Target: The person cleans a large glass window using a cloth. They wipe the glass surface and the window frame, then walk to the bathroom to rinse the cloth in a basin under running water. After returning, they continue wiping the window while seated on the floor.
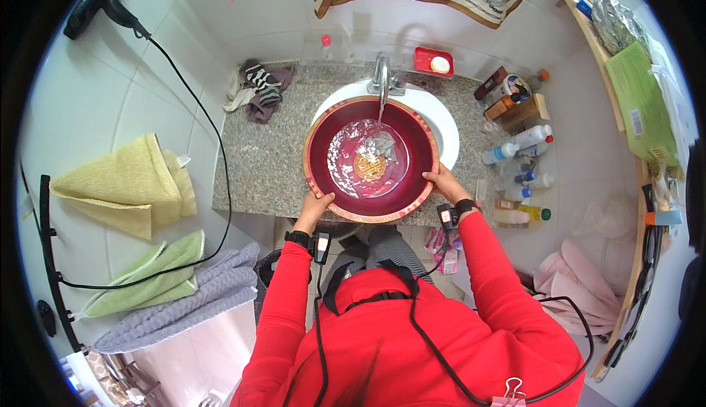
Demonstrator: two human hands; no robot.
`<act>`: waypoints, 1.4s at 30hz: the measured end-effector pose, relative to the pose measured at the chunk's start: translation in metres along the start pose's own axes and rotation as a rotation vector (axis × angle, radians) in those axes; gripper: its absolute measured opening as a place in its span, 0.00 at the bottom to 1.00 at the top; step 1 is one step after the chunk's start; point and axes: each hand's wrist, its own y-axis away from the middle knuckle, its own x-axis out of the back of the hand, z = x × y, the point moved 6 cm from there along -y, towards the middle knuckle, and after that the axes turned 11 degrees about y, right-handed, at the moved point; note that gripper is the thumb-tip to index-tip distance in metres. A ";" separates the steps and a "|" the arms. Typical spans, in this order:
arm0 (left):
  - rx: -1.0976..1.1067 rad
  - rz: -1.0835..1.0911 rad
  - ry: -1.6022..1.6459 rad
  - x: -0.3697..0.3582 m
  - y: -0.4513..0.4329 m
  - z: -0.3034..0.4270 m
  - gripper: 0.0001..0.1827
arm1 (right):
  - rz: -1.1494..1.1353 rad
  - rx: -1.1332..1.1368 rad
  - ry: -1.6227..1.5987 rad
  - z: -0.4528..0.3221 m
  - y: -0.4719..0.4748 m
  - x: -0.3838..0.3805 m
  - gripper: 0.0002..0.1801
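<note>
A dark red plastic basin with a gold patterned rim rests over the white washbasin, partly covering it. My left hand grips its near left rim, thumb over the edge. On the near right rim, my right hand holds on the same way. From the chrome faucet a stream of water falls into the red basin. Rippling water covers its bottom, where a gold emblem shows through. The pale patch beside the stream may be splashing water or a submerged item; I cannot tell.
Dark and striped socks lie on the granite counter. A red soap dish with white soap sits behind the washbasin. Several bottles line the right side. Towels and a black hair dryer hang left; a wooden shelf is right.
</note>
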 end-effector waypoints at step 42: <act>0.149 0.255 0.010 -0.009 0.019 -0.013 0.18 | 0.112 0.838 1.013 -0.195 -0.209 0.001 0.30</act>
